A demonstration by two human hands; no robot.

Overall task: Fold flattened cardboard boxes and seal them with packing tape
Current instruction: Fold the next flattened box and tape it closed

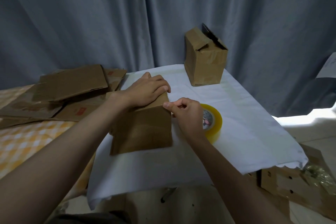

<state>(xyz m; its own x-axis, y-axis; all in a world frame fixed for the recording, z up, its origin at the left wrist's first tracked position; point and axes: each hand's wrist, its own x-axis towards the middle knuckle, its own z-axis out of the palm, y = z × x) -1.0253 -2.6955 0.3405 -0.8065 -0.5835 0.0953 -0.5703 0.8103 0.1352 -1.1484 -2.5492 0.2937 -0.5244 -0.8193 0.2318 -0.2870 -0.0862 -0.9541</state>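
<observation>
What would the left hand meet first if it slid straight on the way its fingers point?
The left hand lies flat on the near box, fingers pointing away and right. Past the box edge it would likely cross bare white cloth, then perhaps the far box; depth is unclear.

Dim, soft picture (glare at right edge), wide-angle bending.

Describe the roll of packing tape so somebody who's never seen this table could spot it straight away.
Start at the white cloth covering the table. On it, just right of the cardboard box under the left hand, the tape roll stands on edge, partly behind the right hand. It is the only round, translucent yellow thing among brown cardboard.
</observation>
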